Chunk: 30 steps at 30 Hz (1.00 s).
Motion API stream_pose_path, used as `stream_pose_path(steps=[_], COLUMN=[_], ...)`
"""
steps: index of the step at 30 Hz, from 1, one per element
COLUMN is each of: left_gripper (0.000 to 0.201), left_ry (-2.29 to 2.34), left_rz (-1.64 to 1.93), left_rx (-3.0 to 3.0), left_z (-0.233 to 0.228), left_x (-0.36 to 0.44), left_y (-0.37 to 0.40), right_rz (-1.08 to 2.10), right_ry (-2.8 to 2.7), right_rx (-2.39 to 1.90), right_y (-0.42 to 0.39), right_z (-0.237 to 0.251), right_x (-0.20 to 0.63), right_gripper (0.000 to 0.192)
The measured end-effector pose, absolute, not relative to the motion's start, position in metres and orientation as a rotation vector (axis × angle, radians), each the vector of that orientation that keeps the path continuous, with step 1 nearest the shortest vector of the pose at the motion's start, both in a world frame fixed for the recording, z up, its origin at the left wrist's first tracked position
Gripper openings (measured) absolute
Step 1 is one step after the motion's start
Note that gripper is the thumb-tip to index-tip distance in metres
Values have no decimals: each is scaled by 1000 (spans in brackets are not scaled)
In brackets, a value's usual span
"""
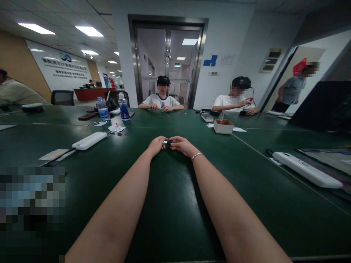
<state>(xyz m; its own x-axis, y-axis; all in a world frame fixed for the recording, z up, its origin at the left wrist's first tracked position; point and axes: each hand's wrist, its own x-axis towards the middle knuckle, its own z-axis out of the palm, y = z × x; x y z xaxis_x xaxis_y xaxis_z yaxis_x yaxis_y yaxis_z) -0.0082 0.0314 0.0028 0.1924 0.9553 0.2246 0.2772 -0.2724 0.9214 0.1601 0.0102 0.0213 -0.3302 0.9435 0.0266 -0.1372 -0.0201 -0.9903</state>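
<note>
Both of my arms reach forward over the green table [167, 204]. Between my hands is a small dark object with a shiny silver part [168, 142]; it is too small to tell its kind. My left hand [157, 146] pinches the silver end at its left. From the other side, my right hand [184, 145] has its fingers closed on the black end. A silver bracelet [197, 156] circles my right wrist. The fingers hide part of the object, and my hands sit close to the tabletop.
White power strips lie left [90, 141] and right [307, 170]. Two water bottles [103, 109] [124, 107] stand back left near paper scraps [117, 128]. A small box [223, 126] stands back right. Two people wearing headsets sit opposite; another walks at right.
</note>
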Motion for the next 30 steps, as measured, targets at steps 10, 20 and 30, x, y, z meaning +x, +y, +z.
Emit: stream_pose_path(steps=[10, 20, 30], left_gripper=[27, 28, 28], left_ry=[1205, 1186, 1193], left_rz=[1093, 1069, 1079], left_rx=[1748, 1730, 1741], left_z=[6, 5, 2], left_x=[-9, -8, -8], left_y=[27, 29, 30], right_rz=[1525, 1535, 1546], right_ry=[-1335, -1296, -1289], right_rx=[-934, -925, -913], right_y=[8, 6, 9], right_z=[24, 25, 23], right_x=[159, 159, 159], right_gripper=[26, 25, 26])
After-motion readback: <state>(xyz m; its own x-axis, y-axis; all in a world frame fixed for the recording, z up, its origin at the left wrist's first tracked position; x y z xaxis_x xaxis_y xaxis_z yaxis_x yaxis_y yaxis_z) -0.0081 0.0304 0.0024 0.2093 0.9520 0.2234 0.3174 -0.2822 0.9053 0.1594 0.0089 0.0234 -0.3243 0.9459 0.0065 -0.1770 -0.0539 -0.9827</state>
